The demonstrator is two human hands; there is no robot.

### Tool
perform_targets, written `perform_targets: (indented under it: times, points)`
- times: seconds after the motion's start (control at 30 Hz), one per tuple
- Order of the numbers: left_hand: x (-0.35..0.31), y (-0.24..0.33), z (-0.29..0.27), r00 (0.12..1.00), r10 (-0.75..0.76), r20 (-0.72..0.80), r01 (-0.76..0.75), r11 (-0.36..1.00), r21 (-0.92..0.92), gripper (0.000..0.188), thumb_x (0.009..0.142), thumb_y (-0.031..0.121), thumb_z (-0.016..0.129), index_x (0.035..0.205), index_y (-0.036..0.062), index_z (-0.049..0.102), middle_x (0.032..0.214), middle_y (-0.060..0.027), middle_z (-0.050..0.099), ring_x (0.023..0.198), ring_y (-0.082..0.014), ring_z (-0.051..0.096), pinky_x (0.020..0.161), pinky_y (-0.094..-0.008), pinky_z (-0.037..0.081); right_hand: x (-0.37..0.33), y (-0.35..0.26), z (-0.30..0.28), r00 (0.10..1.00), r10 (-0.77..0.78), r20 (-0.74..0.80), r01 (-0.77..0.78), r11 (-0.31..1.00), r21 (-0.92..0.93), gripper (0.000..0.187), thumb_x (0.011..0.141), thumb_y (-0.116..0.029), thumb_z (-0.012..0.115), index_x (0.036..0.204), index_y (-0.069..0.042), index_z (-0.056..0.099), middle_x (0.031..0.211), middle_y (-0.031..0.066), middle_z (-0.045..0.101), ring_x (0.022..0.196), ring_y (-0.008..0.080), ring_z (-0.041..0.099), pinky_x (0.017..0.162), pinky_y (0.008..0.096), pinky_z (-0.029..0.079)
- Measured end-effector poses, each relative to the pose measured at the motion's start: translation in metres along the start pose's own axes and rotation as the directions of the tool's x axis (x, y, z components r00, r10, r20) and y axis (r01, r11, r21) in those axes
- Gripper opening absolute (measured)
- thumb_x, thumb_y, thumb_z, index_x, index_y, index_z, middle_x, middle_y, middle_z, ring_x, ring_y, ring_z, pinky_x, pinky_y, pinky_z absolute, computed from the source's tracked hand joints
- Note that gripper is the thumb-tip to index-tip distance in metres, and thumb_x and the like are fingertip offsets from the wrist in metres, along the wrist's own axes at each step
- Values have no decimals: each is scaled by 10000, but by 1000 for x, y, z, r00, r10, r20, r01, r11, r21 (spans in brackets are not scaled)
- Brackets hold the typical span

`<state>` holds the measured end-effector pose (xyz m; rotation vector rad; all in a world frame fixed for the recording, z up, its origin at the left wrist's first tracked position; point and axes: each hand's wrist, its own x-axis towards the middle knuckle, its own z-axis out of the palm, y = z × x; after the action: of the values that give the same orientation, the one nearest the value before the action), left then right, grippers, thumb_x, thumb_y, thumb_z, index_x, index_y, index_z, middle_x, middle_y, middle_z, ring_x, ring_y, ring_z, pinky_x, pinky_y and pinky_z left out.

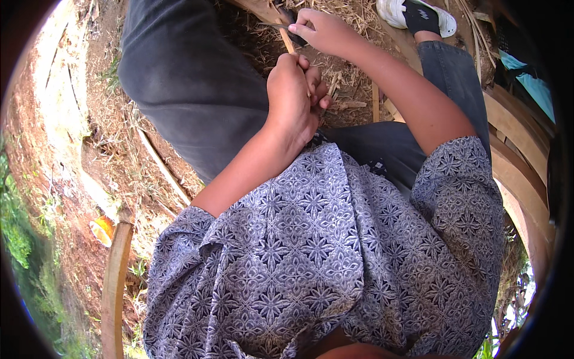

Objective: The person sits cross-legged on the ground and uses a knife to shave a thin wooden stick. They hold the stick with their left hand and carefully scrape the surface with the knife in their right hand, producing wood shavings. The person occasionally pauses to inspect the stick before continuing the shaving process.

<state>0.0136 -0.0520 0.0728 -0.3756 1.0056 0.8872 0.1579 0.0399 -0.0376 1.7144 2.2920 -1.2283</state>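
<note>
My left hand (289, 90) is closed around a narrow pale wooden stick (287, 40), which points up and away from my lap. My right hand (323, 31) sits just beyond it, its fingers pinched on a thin dark blade (276, 25) that looks like a knife. That blade lies across the stick near its far end. Most of its handle is hidden by my fingers. Both hands are over the gap between my bent legs, with the left wrist close to my lap.
Wood shavings and dry straw (353, 90) litter the brown ground. Curved wooden pieces (519, 164) stand at my right; a wooden bar (115, 287) and an orange object (101, 230) are at the lower left. A white shoe (391, 13) shows at the upper right.
</note>
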Motion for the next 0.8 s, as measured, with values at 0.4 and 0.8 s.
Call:
perform_targets:
  times: [0.4,0.8]
  points:
    - [9,10,-2,999,42,21,-42,999,14,172,1009,238,382,864,159,432,569,36,329,506,-106,275,520,-297,309,-33,-27,-56,984,23,175,-41,994,104,307,1014,-358,645,918,-69,608,636,-46,415,588,64,375,540,296,299]
    - [3,6,3,1000,11,4,-11,999,-37,158,1002,244,391,874,160,433,564,33,332,496,-107,278,514,-290,305,-10,-54,-45,991,30,130,-20,997,-73,268,958,-320,656,947,-53,637,847,195,688,811,363,681,719,473,510]
